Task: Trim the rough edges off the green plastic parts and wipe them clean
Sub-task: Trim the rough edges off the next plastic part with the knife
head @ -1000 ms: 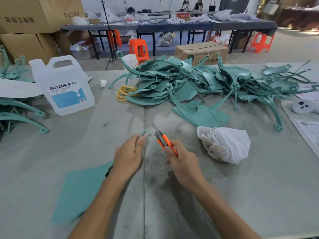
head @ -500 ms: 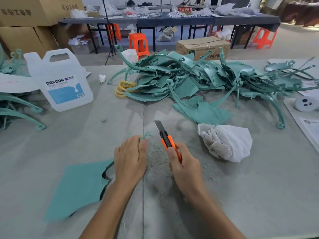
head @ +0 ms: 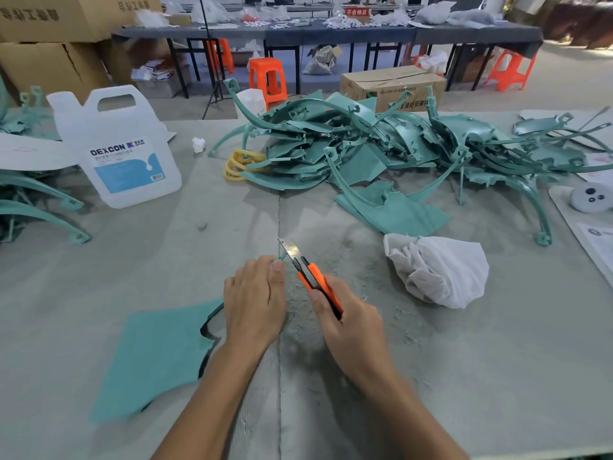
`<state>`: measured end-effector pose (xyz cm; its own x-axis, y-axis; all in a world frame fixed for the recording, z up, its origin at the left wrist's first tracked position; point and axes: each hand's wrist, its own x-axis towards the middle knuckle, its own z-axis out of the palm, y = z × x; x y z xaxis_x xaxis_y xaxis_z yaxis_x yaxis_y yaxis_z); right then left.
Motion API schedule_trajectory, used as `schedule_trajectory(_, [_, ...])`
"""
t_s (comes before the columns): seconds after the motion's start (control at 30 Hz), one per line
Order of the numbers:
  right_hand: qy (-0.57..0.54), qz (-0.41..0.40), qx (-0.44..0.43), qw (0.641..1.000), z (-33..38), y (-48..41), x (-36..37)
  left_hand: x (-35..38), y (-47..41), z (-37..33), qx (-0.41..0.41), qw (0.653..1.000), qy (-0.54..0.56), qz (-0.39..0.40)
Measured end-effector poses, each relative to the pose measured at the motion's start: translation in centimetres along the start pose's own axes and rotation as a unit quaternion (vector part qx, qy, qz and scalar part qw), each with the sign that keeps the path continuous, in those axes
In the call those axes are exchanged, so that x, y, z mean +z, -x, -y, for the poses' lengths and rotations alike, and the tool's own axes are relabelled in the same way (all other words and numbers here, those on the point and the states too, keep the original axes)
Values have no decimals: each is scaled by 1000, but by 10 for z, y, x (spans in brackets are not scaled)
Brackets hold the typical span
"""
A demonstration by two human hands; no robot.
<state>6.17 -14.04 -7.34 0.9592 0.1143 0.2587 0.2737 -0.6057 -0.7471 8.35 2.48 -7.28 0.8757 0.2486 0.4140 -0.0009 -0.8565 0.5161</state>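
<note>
A flat green plastic part lies on the grey table at the near left, its far end under my left hand, which grips it; a thin green tip pokes out past my fingertips. My right hand grips an orange utility knife with its blade out, the blade just right of that tip. A crumpled white cloth sits to the right of the knife. A big heap of green parts fills the far middle and right of the table.
A white DEXCON jug stands at the far left, more green parts beside it at the left edge. Green shavings litter the table around my hands. Papers and a white round object lie at the right edge. A yellow part sits by the heap.
The knife blade has moved back close to the green tip at my left fingertips. Both hands stay in about the same place; the view has shifted slightly.
</note>
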Motion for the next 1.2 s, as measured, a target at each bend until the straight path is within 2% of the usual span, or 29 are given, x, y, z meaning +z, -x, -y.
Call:
schedule_trajectory(0.13, [2,-3,3,1000,0,0,1,-1,-1,-1,1,1000,-4,4])
schedule_trajectory(0.3, [17,-19,47,999,-5,-9,1,-4,2,1,-11,1000,11,-13])
schedule_trajectory(0.47, [-29,-3,30,999,-1,0,4,-3,0,1,-13,1000,-2,-11])
schedule_trajectory(0.63, [-26,7,36,999,0,-1,6,-2,-1,1,-11,1000,-5,-6])
schedule_trajectory(0.73, [-10,-1,51,999,-4,-4,5,-3,1,1,-14,1000,14,-11])
schedule_trajectory(1.2, [-86,40,25,995,2,3,-2,-10,4,-1,-22,997,70,-6])
